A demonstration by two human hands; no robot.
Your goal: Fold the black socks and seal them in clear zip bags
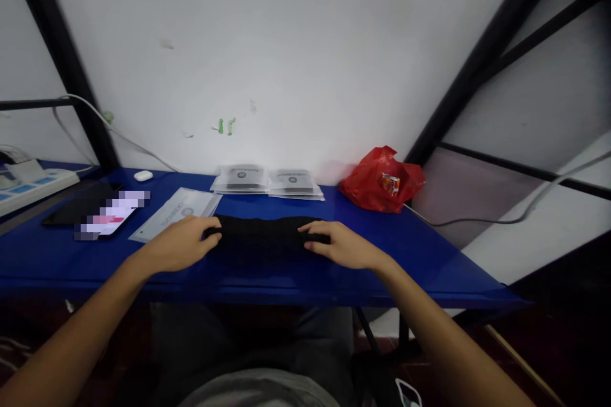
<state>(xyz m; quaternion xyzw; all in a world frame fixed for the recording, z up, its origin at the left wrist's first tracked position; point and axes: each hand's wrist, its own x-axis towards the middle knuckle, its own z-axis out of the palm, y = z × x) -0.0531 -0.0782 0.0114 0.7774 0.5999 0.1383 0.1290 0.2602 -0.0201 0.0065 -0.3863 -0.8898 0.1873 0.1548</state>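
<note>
A folded black cloth [263, 233] lies on the blue table [410, 248] in front of me. My left hand [184, 243] rests on its left end, fingers curled over the edge and closed on the fabric. My right hand [337, 243] holds the right end the same way, fingers bent onto the cloth. A flat clear packaging bag [175, 212] lies just left of the cloth, beside my left hand.
Two stacks of clear bagged items [267, 180] sit by the wall. A red plastic bag [379, 179] lies at the right. A phone [112, 215], a dark tablet [76, 205], a white earbud case [143, 175] and a power strip [33, 182] are at the left.
</note>
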